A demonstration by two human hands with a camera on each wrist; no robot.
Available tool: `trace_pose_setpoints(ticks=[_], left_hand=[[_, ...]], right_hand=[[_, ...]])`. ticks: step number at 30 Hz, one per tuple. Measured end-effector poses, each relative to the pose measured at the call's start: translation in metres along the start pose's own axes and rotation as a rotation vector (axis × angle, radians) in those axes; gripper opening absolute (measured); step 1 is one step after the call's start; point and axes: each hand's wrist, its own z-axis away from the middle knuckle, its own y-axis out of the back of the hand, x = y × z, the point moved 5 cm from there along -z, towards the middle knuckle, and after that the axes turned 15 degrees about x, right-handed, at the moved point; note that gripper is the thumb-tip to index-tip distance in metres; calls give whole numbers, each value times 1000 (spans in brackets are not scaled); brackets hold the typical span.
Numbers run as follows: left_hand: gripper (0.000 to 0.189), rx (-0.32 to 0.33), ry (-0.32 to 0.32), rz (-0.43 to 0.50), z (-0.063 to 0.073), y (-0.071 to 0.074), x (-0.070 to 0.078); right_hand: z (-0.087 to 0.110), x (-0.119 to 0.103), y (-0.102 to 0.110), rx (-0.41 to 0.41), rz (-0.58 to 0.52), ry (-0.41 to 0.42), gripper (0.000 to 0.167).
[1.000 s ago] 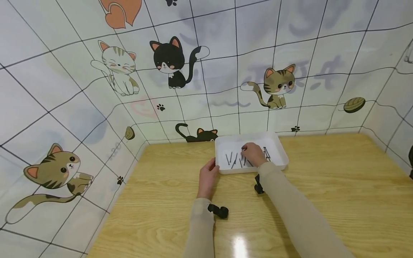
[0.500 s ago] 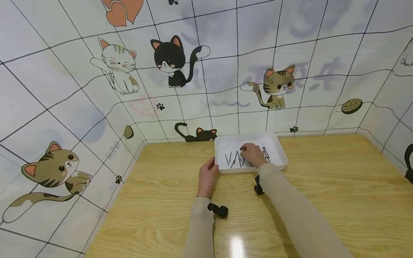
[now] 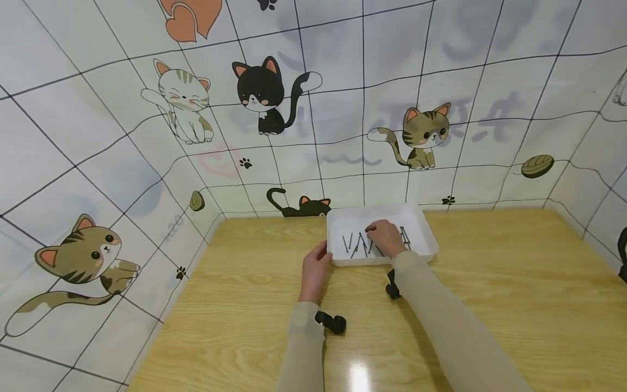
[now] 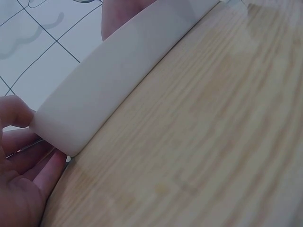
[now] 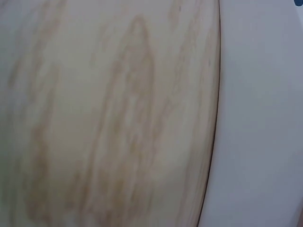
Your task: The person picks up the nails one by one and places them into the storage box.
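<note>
A shallow white tray (image 3: 360,261) rests on the wooden table, with several thin dark nail-like pieces (image 3: 350,242) with small heads lying loosely spread inside it. My left hand (image 3: 315,272) grips the tray's near left corner. In the left wrist view, fingers of the left hand (image 4: 23,184) lie against the tray's end wall (image 4: 104,85). My right hand (image 3: 387,239) is down inside the tray, fingers bent and fingertips close together right over the pieces. The back of the hand hides the fingertips, so I cannot tell if a piece is pinched. In the right wrist view only the tray wall (image 5: 260,118) and tabletop show.
The wooden table (image 3: 245,305) reaches back to a tiled-pattern wall (image 3: 343,125) with cartoon cats. A black wrist strap with a camera sits on the left wrist (image 3: 331,322) and another on the right wrist (image 3: 393,286). A dark object (image 3: 623,256) shows at the far right edge.
My right hand stays at nearly the same spot in the tray, its fingers shifting slightly among the dark pieces. The left hand keeps its grip on the corner. The head view shifts slightly.
</note>
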Motion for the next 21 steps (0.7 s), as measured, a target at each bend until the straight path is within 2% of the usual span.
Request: trace_pose_setpoints(ticks=[13,16,21], left_hand=[[41,-7,-23,7,-2,0,3],[40,-4,-16,10,-2,0,2],[40,6,-26,23,-1,1,1]], right_hand=[[-1,-3,1,35,-33,-13,29],[0,-4,1,0,-33,-11,30],[4,-9,3,-66,-20,47,31]])
